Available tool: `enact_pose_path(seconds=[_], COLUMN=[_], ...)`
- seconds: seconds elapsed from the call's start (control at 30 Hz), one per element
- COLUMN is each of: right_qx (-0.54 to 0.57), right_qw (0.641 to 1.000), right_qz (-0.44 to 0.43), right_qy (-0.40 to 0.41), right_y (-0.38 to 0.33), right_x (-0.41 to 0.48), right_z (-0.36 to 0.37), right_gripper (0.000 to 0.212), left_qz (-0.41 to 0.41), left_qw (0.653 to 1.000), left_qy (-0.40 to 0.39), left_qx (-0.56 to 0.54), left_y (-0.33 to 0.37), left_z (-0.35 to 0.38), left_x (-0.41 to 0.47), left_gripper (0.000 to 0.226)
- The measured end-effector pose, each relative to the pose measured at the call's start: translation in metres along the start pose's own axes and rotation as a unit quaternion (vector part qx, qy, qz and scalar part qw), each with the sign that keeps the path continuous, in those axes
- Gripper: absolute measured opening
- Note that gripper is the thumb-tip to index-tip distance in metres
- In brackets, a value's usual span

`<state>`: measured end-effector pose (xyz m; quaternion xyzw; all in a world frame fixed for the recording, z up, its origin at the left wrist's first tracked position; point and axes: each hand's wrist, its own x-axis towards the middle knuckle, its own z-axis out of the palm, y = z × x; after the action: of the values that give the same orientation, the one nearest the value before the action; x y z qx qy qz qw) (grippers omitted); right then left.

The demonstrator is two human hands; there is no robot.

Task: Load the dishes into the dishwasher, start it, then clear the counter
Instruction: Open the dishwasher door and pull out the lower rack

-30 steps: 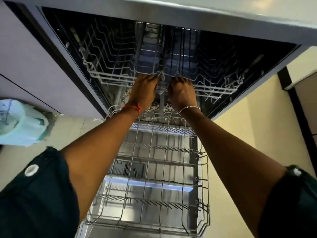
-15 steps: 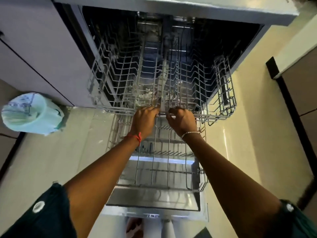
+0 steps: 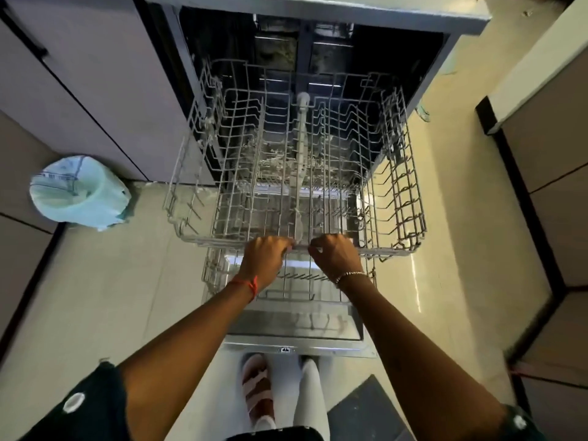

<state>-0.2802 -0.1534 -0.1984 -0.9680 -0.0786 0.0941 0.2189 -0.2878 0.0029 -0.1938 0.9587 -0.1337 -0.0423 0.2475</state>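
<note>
i see a pale floor (image 3: 105, 307). on it, at the left by the cabinets (image 3: 95, 74), stands a bin (image 3: 71, 189) lined with a light green bag (image 3: 108, 202). the dishwasher (image 3: 318, 17) stands in the middle. nearest the camera lies a dark mat (image 3: 366, 412), with a sandalled foot (image 3: 256, 386) to its left.

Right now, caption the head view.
Left hand and right hand grip the front of the extended grey wire upper rack.

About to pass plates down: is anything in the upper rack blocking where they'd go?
Nothing visible does. The upper rack shows only its own wire tines and a central grey bar; the left hand and right hand grip just its front rim.
</note>
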Motion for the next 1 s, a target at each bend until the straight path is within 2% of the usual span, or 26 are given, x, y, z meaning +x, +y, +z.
enact_pose_path(seconds=[0.23,0.4,0.6,0.73,0.8,0.87,0.93,1.0], right_qx=[-0.014,-0.007,-0.054,-0.072,-0.08,-0.093,-0.114,-0.124], right_qw=[0.999,0.997,0.984,0.984,0.987,0.987,0.985,0.982], right_qz=[0.025,0.044,0.027,0.02,-0.007,-0.046,-0.082,-0.118], right_qy=[-0.031,-0.067,-0.17,-0.16,-0.139,-0.122,-0.103,-0.083], right_y=[-0.013,-0.017,-0.028,-0.051,-0.07,-0.099,-0.135,-0.171], right_x=[-0.04,-0.036,-0.034,-0.024,-0.011,0.008,0.03,0.048], right_z=[0.001,-0.005,-0.026,-0.067,-0.092,-0.123,-0.153,-0.178], right_gripper=[0.026,0.024,0.03,0.031,0.031,0.031,0.033,0.034], left_qz=[0.014,-0.009,0.007,0.019,0.026,0.045,0.073,0.06], left_qw=[1.0,1.0,0.995,0.998,0.999,0.997,0.988,0.981], left_qy=[-0.001,0.0,-0.092,-0.049,-0.015,0.046,0.113,0.166], left_qx=[-0.015,-0.016,-0.039,-0.033,-0.012,0.034,0.069,0.079], left_y=[0.003,0.005,0.004,0.003,0.0,-0.008,-0.013,-0.015], left_z=[0.005,0.005,-0.007,-0.053,-0.085,-0.124,-0.176,-0.225], left_x=[-0.042,-0.042,-0.046,-0.039,-0.032,-0.023,-0.016,-0.011], left_gripper=[0.027,0.023,0.034,0.021,0.032,0.041,0.038,0.036])
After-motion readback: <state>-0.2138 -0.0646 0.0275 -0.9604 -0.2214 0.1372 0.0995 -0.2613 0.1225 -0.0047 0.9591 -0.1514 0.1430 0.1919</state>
